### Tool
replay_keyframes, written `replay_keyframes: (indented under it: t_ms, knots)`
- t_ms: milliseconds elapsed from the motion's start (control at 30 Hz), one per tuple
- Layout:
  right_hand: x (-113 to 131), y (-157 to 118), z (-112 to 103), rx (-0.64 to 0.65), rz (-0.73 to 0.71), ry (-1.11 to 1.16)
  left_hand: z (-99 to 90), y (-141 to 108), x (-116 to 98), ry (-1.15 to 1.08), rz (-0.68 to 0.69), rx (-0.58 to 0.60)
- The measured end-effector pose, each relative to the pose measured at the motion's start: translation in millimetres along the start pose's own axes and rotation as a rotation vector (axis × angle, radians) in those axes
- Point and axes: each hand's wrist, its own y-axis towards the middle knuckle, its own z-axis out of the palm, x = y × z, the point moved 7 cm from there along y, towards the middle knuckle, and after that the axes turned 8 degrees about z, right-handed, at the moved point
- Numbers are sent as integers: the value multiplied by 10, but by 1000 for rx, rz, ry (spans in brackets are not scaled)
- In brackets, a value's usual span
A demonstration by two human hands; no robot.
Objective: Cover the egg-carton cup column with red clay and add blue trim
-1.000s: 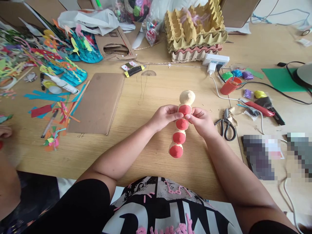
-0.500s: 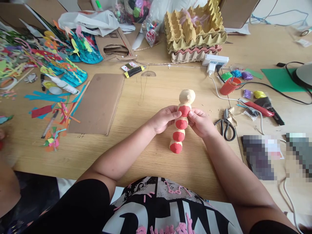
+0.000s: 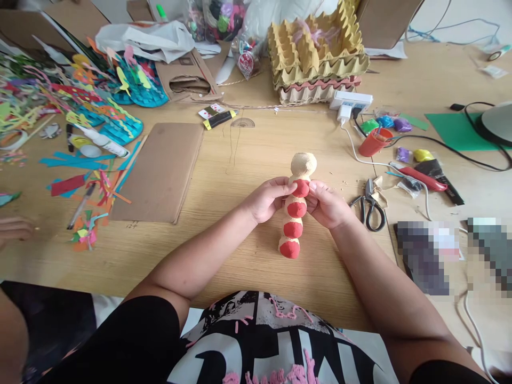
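Note:
A chain of several cream-coloured rounded segments (image 3: 303, 164) stands out over the table in front of me. Red patches cover the lower segments, while the top one is plain cream. My left hand (image 3: 270, 198) grips it from the left, thumb on the edge of the uppermost red patch. From the right, my right hand (image 3: 328, 204) pinches the same segment, its thumb on that patch too. The fingers behind the chain are partly hidden.
Black-handled pliers (image 3: 370, 205) lie right of my right hand. A brown cardboard sheet (image 3: 158, 170) and coloured paper scraps are at left. Egg trays (image 3: 320, 69) and a power strip (image 3: 352, 100) sit at the back. Another person's hand (image 3: 16, 228) shows at the left edge.
The chain's top has tipped slightly toward me and lower in view, with both hands still gripping it. At the left edge, the other person's hand has come further into view.

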Motion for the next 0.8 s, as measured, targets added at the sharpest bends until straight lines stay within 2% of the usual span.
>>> replay_keyframes:
  t_ms: [233,433,567,800]
  knots:
    - [23,5,34,18,-12,-1,36,2,-35,-3,-31,76]
    - [4,-1,32,-7,10,-52,16,22,-25,60,-22,-2]
    - [-39,1,19,-47,52,-60,16,30,-18,62,-1,-10]
    - [-73,-13,-1,-128,114,-27,44,8,49,63,-53,-5]
